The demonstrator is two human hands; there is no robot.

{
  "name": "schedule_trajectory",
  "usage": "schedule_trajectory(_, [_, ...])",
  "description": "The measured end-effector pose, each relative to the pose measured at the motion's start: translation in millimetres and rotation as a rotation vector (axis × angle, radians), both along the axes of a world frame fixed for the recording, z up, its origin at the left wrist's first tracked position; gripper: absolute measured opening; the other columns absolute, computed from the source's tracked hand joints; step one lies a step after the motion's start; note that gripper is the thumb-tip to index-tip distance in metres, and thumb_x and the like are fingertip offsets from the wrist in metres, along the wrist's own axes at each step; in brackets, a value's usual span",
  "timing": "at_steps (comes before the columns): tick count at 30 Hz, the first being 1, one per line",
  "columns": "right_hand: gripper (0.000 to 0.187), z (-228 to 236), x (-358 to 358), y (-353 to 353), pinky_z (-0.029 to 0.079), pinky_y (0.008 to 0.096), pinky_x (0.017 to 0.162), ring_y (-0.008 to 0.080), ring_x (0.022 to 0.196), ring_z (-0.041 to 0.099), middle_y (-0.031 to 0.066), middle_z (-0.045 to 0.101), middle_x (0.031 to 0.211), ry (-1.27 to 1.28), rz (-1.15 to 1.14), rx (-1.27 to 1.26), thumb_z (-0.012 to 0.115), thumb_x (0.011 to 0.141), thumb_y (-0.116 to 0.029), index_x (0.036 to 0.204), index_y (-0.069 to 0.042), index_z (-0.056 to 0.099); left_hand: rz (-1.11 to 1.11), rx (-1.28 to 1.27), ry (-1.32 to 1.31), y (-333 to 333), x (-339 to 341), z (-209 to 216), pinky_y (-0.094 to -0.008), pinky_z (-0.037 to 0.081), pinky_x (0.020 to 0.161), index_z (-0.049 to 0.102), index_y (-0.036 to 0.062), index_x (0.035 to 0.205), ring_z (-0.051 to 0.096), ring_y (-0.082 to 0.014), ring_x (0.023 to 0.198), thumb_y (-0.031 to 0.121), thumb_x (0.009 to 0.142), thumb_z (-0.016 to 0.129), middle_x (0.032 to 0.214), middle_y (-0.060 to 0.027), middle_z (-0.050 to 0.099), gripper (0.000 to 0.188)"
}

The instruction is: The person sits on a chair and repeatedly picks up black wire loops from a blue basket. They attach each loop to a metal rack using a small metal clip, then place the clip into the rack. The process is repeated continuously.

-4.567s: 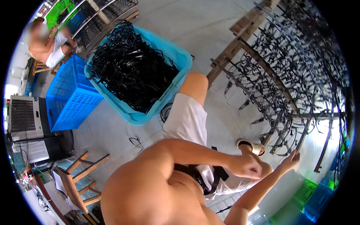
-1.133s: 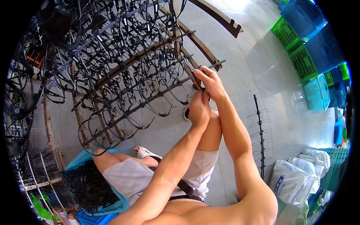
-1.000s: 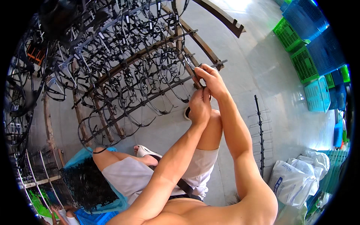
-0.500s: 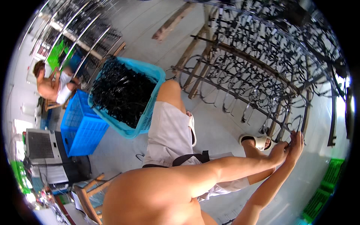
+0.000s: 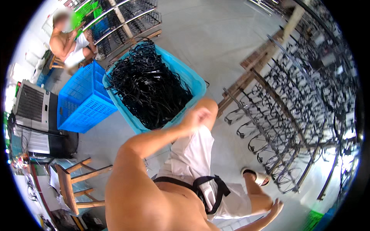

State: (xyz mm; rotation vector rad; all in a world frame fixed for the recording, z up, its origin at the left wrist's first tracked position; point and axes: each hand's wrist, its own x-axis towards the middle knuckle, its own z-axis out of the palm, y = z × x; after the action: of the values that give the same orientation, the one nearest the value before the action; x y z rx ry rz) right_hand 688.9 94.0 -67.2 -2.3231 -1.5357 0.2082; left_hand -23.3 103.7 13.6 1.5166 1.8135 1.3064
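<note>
splitting up: half a second ago both hands were together at the rack's (image 5: 244,86) near end. now left hand (image 5: 197,117) is over the left knee (image 5: 210,106), just beside the teal basket (image 5: 199,85); right hand (image 5: 276,208) is low by the right knee (image 5: 262,204), apart from the rack. left is blurred, can't tell if its fingers are open or closed; right is too small to call. no part visible in either. my read: rack contact is broken, left is now the one near the heap.

black parts (image 5: 150,82): tangled heap in the basket; similar ones hang in rows on the rack, right side. blue crate (image 5: 92,109) just left of the basket, cooler (image 5: 32,104) left of that, stool (image 5: 68,188) near left. co-worker (image 5: 61,44) seated far left.

in the way: left knee, between basket and rack, tight to the basket's right side. sandal (image 5: 257,177) sits close to the rack's near end.
</note>
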Motion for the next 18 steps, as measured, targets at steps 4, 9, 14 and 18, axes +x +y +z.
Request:
schedule_trajectory(4, [0.046,104.7,-157.1,-12.9,0.044,0.0444,0.085,0.0370,0.095,0.059,0.0197,0.064,0.098,-0.271,-0.054,-0.304,0.054,0.083,-0.044,0.097,-0.002,0.062,0.565,-0.041,0.574,4.6,-210.3,-55.5,-0.0436,0.050,0.071,0.063,0.0041,0.085,0.060,-0.0370,0.078,0.009,0.074,0.058,0.083,-0.0176,0.062,0.013])
schedule_trajectory(9, [0.038,147.7,-271.9,3.9,0.047,0.0400,0.080,0.0313,0.089,0.063,0.0129,0.067,0.092,-0.293,0.296,-0.404,0.056,0.083,-0.042,0.097,-0.007,0.064,0.823,-0.471,1.079,25.9,-353.2,-89.3,-0.0447,0.033,0.100,0.045,0.0082,0.122,0.042,-0.0297,0.118,0.014,0.080,0.057,0.124,-0.0133,0.046,0.044])
schedule_trajectory(14, [0.026,167.8,-388.7,23.9,0.049,0.0348,0.073,0.0257,0.081,0.066,0.0121,0.067,0.082,0.066,0.559,-0.593,0.063,0.082,-0.028,0.095,-0.006,0.064,0.303,-0.775,1.112,45.8,-399.2,-69.3,-0.0413,0.034,0.099,0.049,0.0093,0.120,0.051,-0.0268,0.109,0.010,0.083,0.054,0.110,-0.0096,0.060,0.037])
schedule_trajectory(18, [0.024,154.5,-451.1,47.6,0.049,0.0321,0.069,0.0222,0.080,0.065,0.0124,0.066,0.083,0.207,0.674,-0.669,0.065,0.082,-0.022,0.096,-0.003,0.063,0.045,-0.751,1.334,47.3,-409.4,-79.5,-0.0397,0.037,0.091,0.055,0.0060,0.107,0.052,-0.0273,0.106,0.010,0.075,0.065,0.102,-0.0119,0.062,0.034])
